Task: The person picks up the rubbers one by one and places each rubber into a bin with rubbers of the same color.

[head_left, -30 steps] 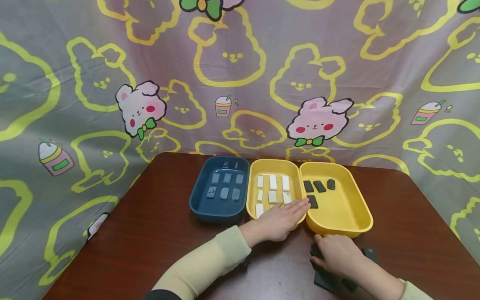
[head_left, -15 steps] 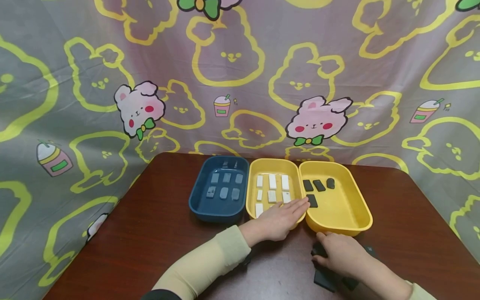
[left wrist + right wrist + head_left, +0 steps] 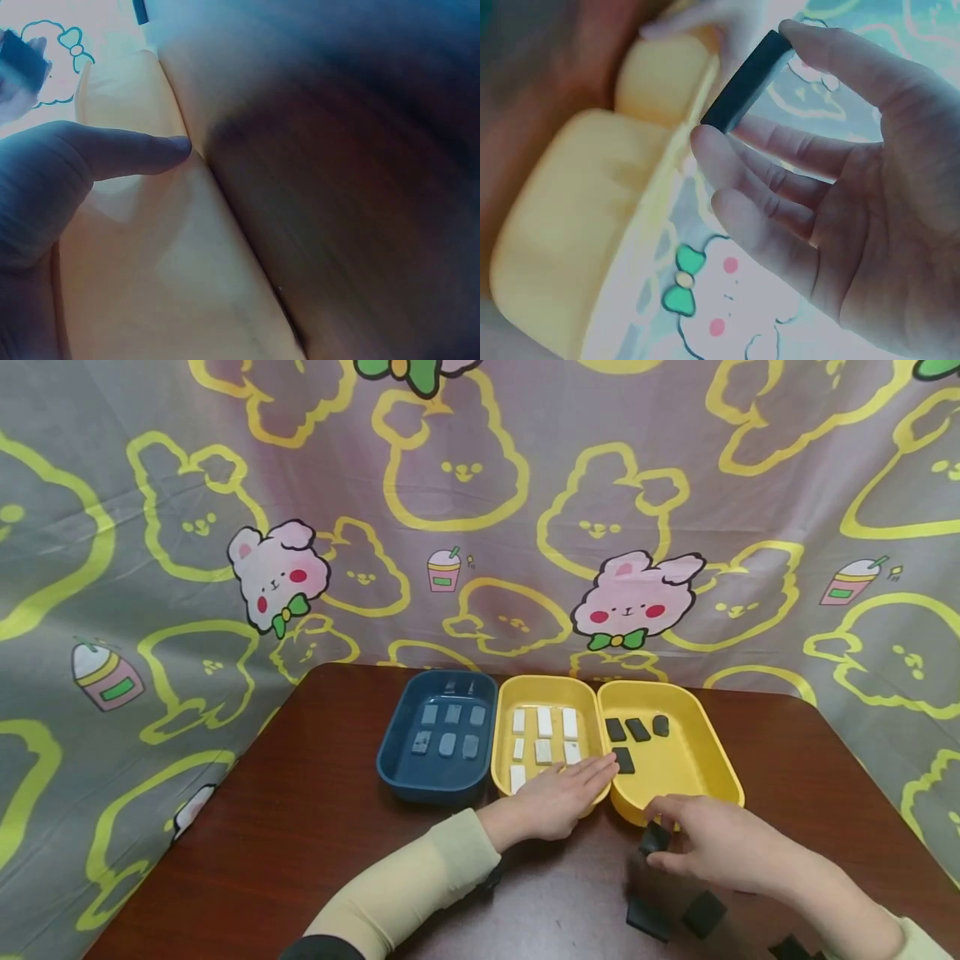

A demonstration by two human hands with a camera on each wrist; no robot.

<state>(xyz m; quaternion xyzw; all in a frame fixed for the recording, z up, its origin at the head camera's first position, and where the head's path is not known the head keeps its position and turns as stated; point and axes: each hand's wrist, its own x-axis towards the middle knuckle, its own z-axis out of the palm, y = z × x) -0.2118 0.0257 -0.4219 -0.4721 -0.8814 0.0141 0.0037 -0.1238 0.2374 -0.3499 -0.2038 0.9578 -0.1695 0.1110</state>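
My right hand [image 3: 720,843] pinches a small black block [image 3: 655,838] between thumb and fingertips, just in front of the right yellow bin [image 3: 697,793]. In the right wrist view the block [image 3: 748,82] is a dark rectangular bar, held by its ends. My left hand [image 3: 558,797] lies over the front rim of the middle yellow bin [image 3: 504,693] with fingers straight. Its thumb [image 3: 139,154] touches a yellow bin wall in the left wrist view. Several black blocks lie in the right bin, one of them a black block [image 3: 624,761] near my left fingertips.
A blue bin [image 3: 397,777] with several grey-blue pieces stands at the left, against the middle bin, which contains several white blocks [image 3: 544,722]. Loose black blocks [image 3: 703,914] lie on the table [image 3: 285,827] below my right hand. A patterned cloth [image 3: 480,610] hangs behind.
My right hand has risen from the pile of black blocks and moved up and slightly right with one block, uncovering others on the table. My left hand stays in place.
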